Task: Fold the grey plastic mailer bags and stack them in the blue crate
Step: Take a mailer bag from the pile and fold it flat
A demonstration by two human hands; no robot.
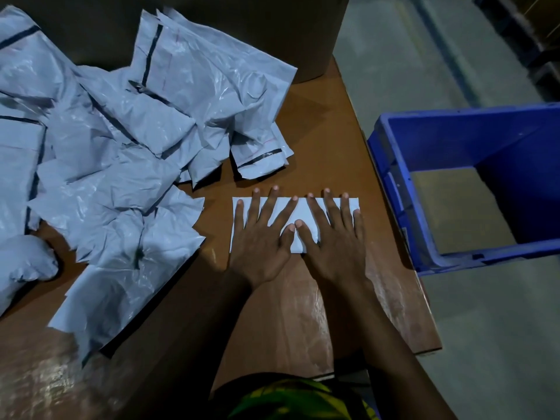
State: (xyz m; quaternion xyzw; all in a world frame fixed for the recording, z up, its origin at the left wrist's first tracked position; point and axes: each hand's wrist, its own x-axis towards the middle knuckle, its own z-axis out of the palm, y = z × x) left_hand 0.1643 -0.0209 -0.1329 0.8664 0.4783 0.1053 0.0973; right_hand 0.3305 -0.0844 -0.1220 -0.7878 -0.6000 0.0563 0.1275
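A folded grey mailer bag (pixel 303 212) lies flat as a small rectangle on the brown table (pixel 285 313), right of centre. My left hand (pixel 262 237) presses on its left half with fingers spread and straight. My right hand (pixel 333 237) presses on its right half the same way, thumbs nearly touching. A large heap of crumpled grey mailer bags (pixel 121 153) covers the table's left side. The blue crate (pixel 472 189) stands on the floor to the right of the table, tilted towards me, and I see no bags in it.
A big brown cardboard box (pixel 272 22) stands at the back of the table behind the heap. The table's right edge runs close beside the crate. Grey concrete floor (pixel 500 328) lies to the right.
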